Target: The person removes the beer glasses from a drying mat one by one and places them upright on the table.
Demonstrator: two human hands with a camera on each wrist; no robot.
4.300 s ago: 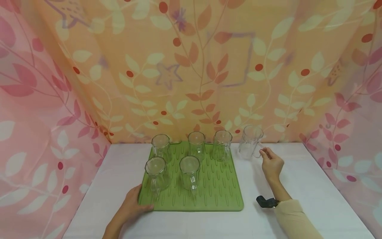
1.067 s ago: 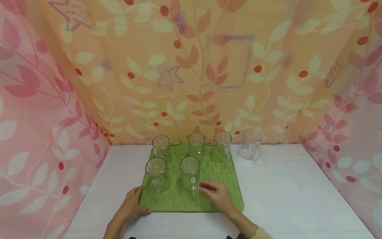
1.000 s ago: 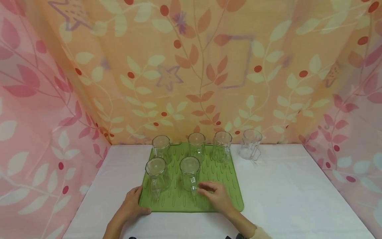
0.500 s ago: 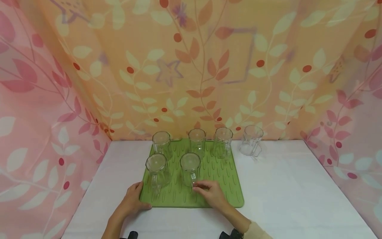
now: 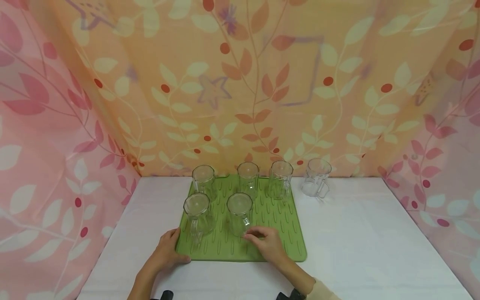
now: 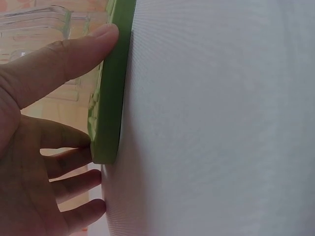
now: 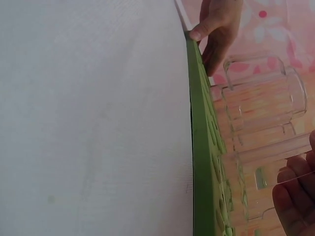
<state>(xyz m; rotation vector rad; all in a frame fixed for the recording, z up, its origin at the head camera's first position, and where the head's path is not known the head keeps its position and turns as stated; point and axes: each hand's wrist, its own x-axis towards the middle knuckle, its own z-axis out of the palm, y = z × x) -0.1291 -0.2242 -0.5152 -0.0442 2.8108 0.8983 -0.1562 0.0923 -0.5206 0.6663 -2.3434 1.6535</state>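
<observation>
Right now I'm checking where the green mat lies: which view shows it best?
The head view: it shows most of the mat from above. The left wrist view shows mostly one corner; the right wrist view, mainly the front edge.

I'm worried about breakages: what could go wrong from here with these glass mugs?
The right hand seems to pinch the front right mug by its handle; it might slip. The front left mug stands nearby, so a sideways swing could knock it. The left hand holds a corner of the green mat; a tug might jostle the mugs.
</observation>
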